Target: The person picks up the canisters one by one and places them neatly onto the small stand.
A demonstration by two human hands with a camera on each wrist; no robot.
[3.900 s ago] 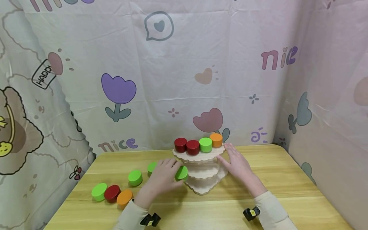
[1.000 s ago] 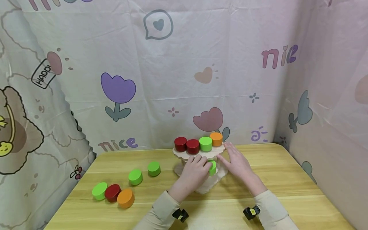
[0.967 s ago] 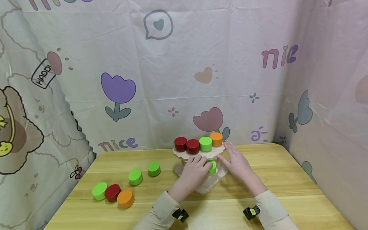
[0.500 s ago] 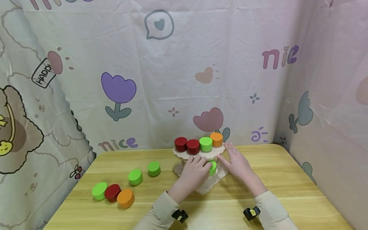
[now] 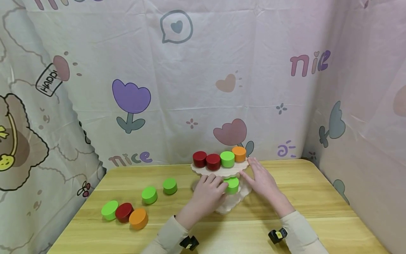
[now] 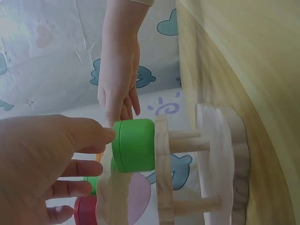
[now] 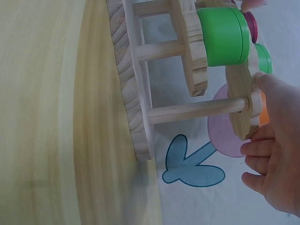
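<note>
A three-tier wooden stand (image 5: pixel 229 172) with scalloped edges stands on the table. On its middle tier sits a green cylinder (image 6: pixel 136 145) with a lid-like seam. My left hand (image 5: pixel 205 197) is just left of that cylinder, fingers loosely bent and spread apart; in the left wrist view a fingertip is right at its top edge. My right hand (image 5: pixel 264 181) holds the top tier's right edge, thumb at the front rim and fingers farther back. Along the top tier stand two dark red cylinders (image 5: pixel 213 162), a green one (image 5: pixel 227 159) and an orange one (image 5: pixel 239 154).
Several loose cylinders lie on the wooden table (image 5: pixel 304 197) to the left: green ones (image 5: pixel 149 195), a dark red one (image 5: pixel 124 212) and an orange one (image 5: pixel 138 218). A printed cloth (image 5: pixel 177 70) hangs behind the table and along both sides.
The left hand carried a green cylinder from left of the stand onto the middle tier, then let go and drew slightly left. The right hand has kept its place.
</note>
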